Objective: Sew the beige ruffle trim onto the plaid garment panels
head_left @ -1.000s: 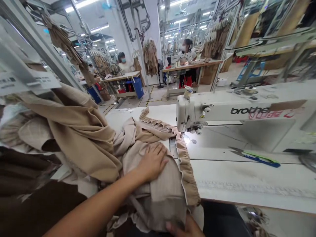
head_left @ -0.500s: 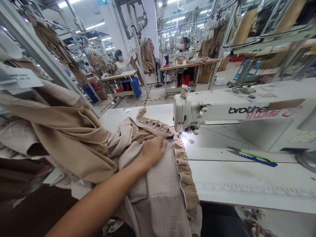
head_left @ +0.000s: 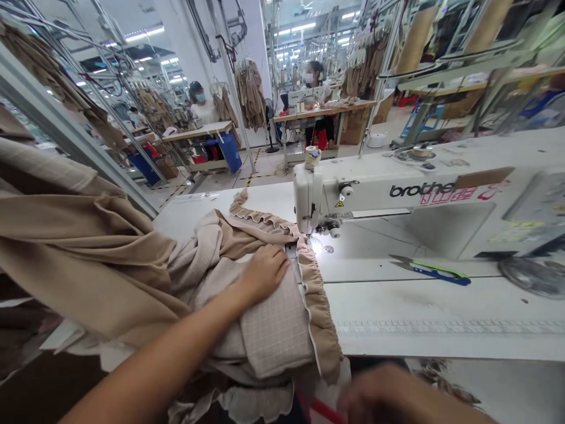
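A beige checked garment (head_left: 280,335) lies on the machine table, a gathered tan ruffle (head_left: 318,300) with a white edge along its right side. The ruffle's upper part runs under the needle area of the white sewing machine (head_left: 304,200). My left hand (head_left: 266,272) rests on the cloth just left of the needle, its bent fingers close together and gripping the fabric near the seam. At the bottom edge, my right hand (head_left: 375,391) is smeared by motion, close to the ruffle's lower end; its fingers cannot be made out.
Thread snips (head_left: 430,270) with blue and green handles lie on the table (head_left: 397,306) right of the needle. More tan cloth (head_left: 79,235) is heaped on the left. Thread cones (head_left: 415,41) stand upper right. Beyond are co-workers at machines and a blue bin (head_left: 229,152).
My right hand has come into view at the bottom. The garment's lower part has been folded up and shifted. My left hand stays by the needle while the whole view has swung slightly right.
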